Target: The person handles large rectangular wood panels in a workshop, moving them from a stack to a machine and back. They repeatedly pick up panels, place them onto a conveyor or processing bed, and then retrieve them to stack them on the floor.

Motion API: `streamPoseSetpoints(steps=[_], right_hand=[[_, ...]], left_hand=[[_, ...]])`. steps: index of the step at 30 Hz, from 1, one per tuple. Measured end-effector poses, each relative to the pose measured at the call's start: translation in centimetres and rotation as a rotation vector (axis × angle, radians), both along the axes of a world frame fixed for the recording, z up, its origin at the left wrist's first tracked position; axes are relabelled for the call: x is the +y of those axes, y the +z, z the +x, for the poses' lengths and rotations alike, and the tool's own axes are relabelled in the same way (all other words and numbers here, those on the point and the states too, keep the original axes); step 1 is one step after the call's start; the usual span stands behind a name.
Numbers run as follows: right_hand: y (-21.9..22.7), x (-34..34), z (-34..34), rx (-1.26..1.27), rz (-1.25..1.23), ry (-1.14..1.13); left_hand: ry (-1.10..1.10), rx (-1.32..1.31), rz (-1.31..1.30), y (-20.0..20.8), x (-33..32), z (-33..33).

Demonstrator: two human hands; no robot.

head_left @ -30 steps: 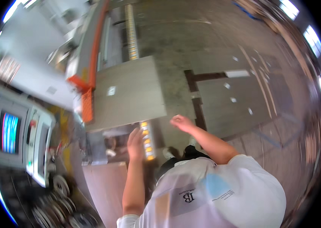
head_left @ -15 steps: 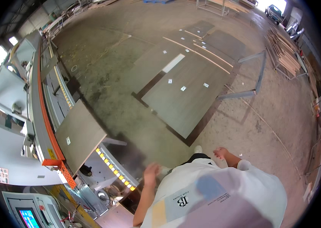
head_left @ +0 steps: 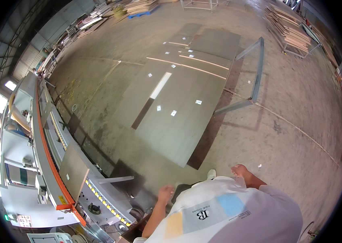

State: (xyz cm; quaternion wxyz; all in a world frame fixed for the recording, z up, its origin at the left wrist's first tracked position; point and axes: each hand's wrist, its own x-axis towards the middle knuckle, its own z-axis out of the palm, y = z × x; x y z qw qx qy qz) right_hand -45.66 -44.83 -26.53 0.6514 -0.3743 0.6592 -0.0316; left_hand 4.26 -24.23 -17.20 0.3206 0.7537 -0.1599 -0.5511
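My left hand (head_left: 165, 193) hangs low beside my body with its fingers loosely apart and nothing visible in it. Nearest to it is the close end of a long machine with an orange beam (head_left: 52, 150) and a row of yellow rollers (head_left: 105, 201). A flat brown-grey board (head_left: 73, 170) lies on that machine beneath the beam. My right hand (head_left: 240, 170) is held out over the concrete floor, its fingers slightly bent and apart, touching nothing. Ahead of me, large brown-grey panels (head_left: 179, 133) lie on the floor with small white labels on them.
Thin wooden strips (head_left: 203, 67) and a white strip (head_left: 161, 85) rest among the panels. To their right stands a grey metal frame (head_left: 256, 77). A rack of stacked boards (head_left: 290, 30) is at the far right. A grey bar (head_left: 116, 179) juts from the machine toward the walkway.
My view has shifted, so the floor panels and metal frame appear farther left and the machine lower. Both hands remain beside my body, holding nothing visible.
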Motion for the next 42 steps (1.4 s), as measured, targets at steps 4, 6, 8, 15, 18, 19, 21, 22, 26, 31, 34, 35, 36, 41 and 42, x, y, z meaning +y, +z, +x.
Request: streamPoseSetpoints(steps=[4,6,8,15,18,19,21,22,26,31,34,35,36,41,42], right_hand=[[-1.9,-4.8,-1.7,-0.064,-0.403,0.251],[-8.9,-6.9,-5.5,-0.047,-1.176,0.842],[-8.8,-9.7,-3.4,0.02,-1.152,0.945],[-1.6,-18.6,0.4,-0.246,-0.459,0.609],[4.3,-25.1,0.4,0.008,-0.363,0.664],[6.2,-27.1,0.9,0.018,-0.446,0.655],[5.5,-30.1,0.3,0.037,-0.726,0.605],[7.3,-32.6,1.5,0.08,-0.573,0.529],[8.1,-41.5,4.6,0.04,-0.483,0.389],[4.6,-52.5,7.0,0.115,-0.467,0.384],[0.7,-61.8,7.6,0.164,-0.471,0.503],[-1.0,-64.8,8.0,0.181,-0.476,0.57],[-1.8,-67.9,8.5,0.204,-0.446,0.574],[-10.7,-85.2,6.2,0.406,-0.515,0.447],[-10.9,-89.1,6.4,0.424,-0.463,0.461]], left_hand=[[0.049,0.111,-0.018,-0.5,-3.4,-1.5],[0.023,0.102,0.018,-1.4,-6.5,-2.3],[0.0,0.13,0.117,-2.8,-7.1,-1.1],[-0.012,0.452,0.322,-14.1,-13.5,7.3],[0.004,0.129,0.328,-15.9,-21.9,7.6],[-0.013,0.081,0.279,-16.1,-25.3,7.3],[-0.111,-0.004,0.158,-16.0,-32.7,6.4],[-0.2,-0.054,0.043,-15.9,-36.1,5.9],[-0.449,-0.187,-0.453,-15.4,-47.1,2.8],[-0.486,-0.064,-0.19,-7.5,-55.6,-3.7],[-0.37,0.053,-0.007,-7.4,-55.0,-5.8],[-0.323,0.034,0.133,-6.5,-54.6,-6.9],[-0.466,0.0,0.083,-7.7,-51.9,-7.0],[-0.693,-0.166,0.428,-0.1,-59.0,-11.5],[-0.675,-0.141,0.457,1.1,-60.3,-12.3]])
